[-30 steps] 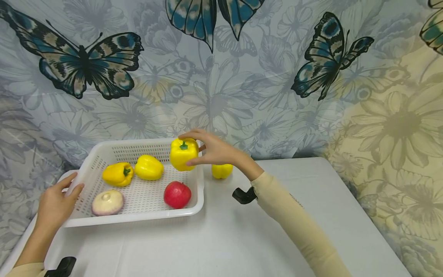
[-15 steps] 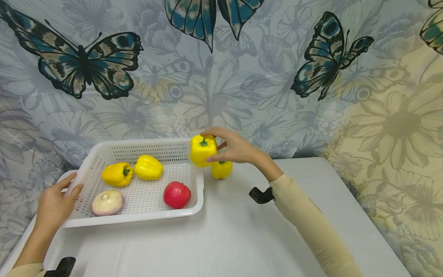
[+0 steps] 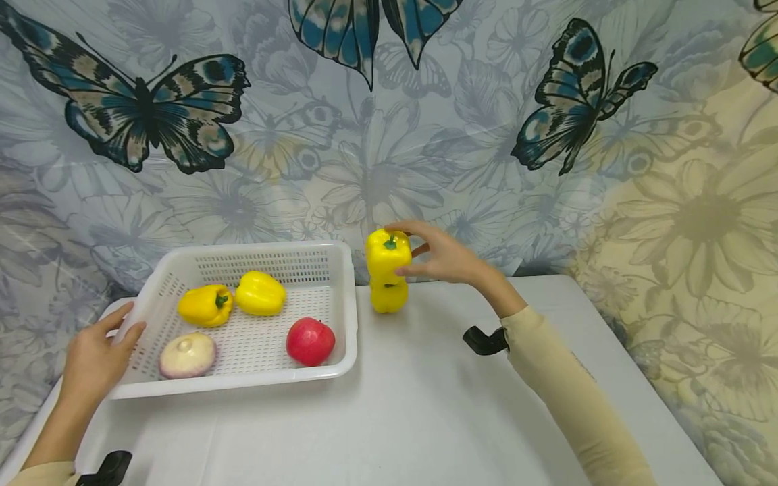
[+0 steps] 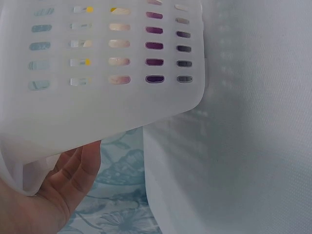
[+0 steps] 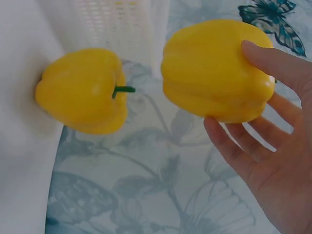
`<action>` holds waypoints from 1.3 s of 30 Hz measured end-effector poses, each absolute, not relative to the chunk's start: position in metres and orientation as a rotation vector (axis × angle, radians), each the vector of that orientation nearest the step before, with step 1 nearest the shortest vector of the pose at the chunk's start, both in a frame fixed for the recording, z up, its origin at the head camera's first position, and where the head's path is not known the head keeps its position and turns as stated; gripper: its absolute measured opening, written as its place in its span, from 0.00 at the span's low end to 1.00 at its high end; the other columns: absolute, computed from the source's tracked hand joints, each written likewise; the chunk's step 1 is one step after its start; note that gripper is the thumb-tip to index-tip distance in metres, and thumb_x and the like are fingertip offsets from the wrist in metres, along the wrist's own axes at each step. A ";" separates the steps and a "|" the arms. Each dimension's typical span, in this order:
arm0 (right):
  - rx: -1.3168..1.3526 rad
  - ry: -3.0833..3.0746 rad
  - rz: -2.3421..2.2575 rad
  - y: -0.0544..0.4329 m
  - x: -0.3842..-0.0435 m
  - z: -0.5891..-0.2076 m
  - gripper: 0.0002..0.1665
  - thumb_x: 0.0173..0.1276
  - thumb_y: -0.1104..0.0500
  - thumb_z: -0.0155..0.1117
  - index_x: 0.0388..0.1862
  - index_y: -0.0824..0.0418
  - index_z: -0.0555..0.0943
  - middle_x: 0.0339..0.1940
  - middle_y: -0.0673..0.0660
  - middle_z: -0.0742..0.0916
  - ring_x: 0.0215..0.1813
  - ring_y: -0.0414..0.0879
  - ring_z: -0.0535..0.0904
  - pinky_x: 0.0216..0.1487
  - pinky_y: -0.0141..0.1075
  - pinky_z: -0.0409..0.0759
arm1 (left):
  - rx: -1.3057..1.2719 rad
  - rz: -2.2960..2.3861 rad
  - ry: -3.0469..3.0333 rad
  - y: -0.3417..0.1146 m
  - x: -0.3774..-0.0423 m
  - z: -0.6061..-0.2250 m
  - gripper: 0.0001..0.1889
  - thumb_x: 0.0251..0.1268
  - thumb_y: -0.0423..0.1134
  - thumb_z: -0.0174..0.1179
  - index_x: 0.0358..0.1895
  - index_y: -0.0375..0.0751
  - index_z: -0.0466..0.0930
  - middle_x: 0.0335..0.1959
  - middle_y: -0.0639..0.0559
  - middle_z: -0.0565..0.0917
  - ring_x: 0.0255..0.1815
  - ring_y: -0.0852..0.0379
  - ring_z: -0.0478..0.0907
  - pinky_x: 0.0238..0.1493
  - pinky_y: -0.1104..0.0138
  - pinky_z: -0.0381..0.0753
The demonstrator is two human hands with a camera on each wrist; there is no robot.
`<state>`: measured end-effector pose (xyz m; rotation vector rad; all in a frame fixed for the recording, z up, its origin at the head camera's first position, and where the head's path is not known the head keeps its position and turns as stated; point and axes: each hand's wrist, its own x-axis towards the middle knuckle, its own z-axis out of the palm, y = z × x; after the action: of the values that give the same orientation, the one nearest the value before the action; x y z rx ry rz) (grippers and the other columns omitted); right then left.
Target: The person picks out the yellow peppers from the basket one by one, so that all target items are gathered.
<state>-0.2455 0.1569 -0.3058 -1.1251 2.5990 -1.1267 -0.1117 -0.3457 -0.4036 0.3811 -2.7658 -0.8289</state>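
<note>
My right hand (image 3: 446, 253) grips a yellow bell pepper (image 3: 386, 247) with its green stem up. Thumb and fingers clasp its sides in the right wrist view, where this pepper (image 5: 214, 70) hangs apart from a second yellow bell pepper (image 5: 83, 90). That second pepper (image 3: 389, 299) rests on the table just right of the basket, partly covered by the held one in the head view. On the far left, my left hand (image 3: 97, 354) holds the rim of a white perforated basket (image 3: 243, 386). Its fingers (image 4: 80, 168) curl under that rim in the left wrist view.
Inside the basket lie two yellow bell peppers (image 3: 205, 306) (image 3: 260, 293), a purple-and-white onion (image 3: 188, 356) and a red apple-like fruit (image 3: 310, 342). The white table (image 3: 437, 412) meets a butterfly-patterned cloth backdrop (image 3: 389, 148) at the back.
My right hand has carried the yellow bell pepper rightward, from over the basket's back right corner to above the pepper on the table. The left hand and basket have stayed put.
</note>
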 end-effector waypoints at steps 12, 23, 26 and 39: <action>-1.035 2.663 -1.119 0.190 -0.249 -0.316 0.44 0.59 0.63 0.74 0.72 0.65 0.66 0.72 0.59 0.71 0.69 0.56 0.67 0.59 0.51 0.75 | 0.352 -0.822 -2.756 -0.344 -0.114 -0.401 0.28 0.74 0.40 0.51 0.71 0.26 0.61 0.57 0.19 0.71 0.49 0.22 0.76 0.27 0.56 0.78; -0.906 2.670 -1.113 0.209 -0.251 -0.332 0.43 0.57 0.66 0.73 0.72 0.64 0.67 0.72 0.61 0.70 0.71 0.58 0.64 0.61 0.54 0.73 | 0.365 -0.820 -2.752 -0.344 -0.116 -0.402 0.28 0.74 0.39 0.52 0.70 0.26 0.61 0.57 0.18 0.71 0.50 0.21 0.75 0.29 0.52 0.78; -0.892 2.669 -1.105 0.212 -0.251 -0.337 0.42 0.57 0.66 0.73 0.71 0.63 0.68 0.72 0.61 0.70 0.72 0.58 0.64 0.60 0.53 0.73 | 0.362 -0.817 -2.751 -0.344 -0.116 -0.402 0.28 0.74 0.38 0.52 0.70 0.26 0.61 0.57 0.18 0.71 0.50 0.21 0.75 0.28 0.56 0.78; -0.844 2.651 -1.084 0.225 -0.261 -0.365 0.43 0.56 0.68 0.72 0.71 0.62 0.68 0.71 0.61 0.71 0.71 0.59 0.64 0.60 0.53 0.74 | 0.370 -0.820 -2.750 -0.345 -0.114 -0.401 0.28 0.74 0.39 0.52 0.70 0.26 0.61 0.57 0.18 0.71 0.50 0.21 0.75 0.29 0.54 0.80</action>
<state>-0.2614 0.2246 -0.3647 -0.8437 2.6510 -1.0837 -0.1138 -0.3451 -0.4006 0.3704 -2.7496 -0.8199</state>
